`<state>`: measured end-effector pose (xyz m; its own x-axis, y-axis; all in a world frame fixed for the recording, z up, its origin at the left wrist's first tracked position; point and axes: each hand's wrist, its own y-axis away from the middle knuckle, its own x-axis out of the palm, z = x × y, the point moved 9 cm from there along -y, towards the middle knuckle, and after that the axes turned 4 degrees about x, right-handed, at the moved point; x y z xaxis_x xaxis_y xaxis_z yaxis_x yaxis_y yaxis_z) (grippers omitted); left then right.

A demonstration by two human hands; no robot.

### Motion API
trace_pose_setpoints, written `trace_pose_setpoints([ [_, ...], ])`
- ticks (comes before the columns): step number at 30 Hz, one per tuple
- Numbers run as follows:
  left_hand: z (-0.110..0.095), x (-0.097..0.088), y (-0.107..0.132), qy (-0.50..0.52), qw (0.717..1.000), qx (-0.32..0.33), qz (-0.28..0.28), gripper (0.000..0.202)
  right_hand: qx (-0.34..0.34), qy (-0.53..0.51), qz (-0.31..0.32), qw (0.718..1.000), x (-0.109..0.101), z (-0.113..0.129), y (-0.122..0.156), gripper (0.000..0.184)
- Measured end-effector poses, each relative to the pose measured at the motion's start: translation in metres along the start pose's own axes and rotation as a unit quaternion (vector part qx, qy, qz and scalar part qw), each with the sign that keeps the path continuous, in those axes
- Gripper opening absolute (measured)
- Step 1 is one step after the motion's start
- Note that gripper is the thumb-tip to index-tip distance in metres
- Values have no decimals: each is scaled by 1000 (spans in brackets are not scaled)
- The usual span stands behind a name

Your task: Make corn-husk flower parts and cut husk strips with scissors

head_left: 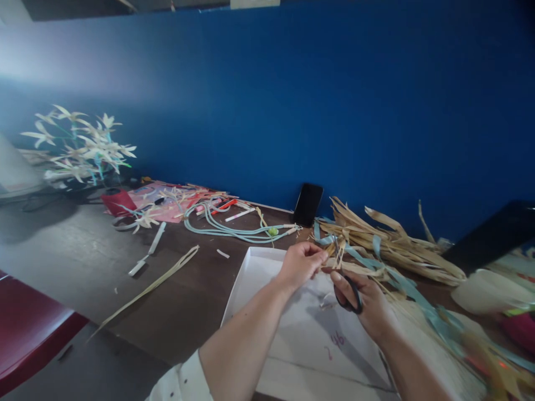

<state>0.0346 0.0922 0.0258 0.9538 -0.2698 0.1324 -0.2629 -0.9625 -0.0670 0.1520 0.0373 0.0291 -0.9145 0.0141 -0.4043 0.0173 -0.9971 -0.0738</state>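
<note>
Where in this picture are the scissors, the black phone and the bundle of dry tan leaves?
Scissors [357, 296]: head view, on the black handle loop.
Black phone [309, 204]: head view, mid-screen.
Dry tan leaves [403, 252]: head view, mid-bundle.

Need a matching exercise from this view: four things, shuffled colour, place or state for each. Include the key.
Things
1. Scissors
2. Phone
3. Cord
4. Tray

Descriptions
A. Pale blue, lying in loops on the table
B. White, marked with reddish handwriting
C. Held in the right hand
D. Propped against the blue panel

Pairs: 1-C, 2-D, 3-A, 4-B
</note>
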Motion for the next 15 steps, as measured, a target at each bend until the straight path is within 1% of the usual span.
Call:
trace_pose_setpoints([
  [4, -2, 0, 1, -7, 1000, 7, 4, 20, 3, -1, -3, 1000, 0, 2, 0, 40],
  [7, -2, 2, 1, -2, 1000, 6, 18, 19, -1, 1, -1, 1000, 0, 1, 0, 43],
  [12, 1, 5, 1, 0, 999, -11, 37, 17, -8, -1, 1, 1000, -2, -4, -1, 43],
  [15, 3, 7, 1, 5, 998, -29, 48, 13, -2, -14, -8, 1000, -4, -5, -1, 41],
])
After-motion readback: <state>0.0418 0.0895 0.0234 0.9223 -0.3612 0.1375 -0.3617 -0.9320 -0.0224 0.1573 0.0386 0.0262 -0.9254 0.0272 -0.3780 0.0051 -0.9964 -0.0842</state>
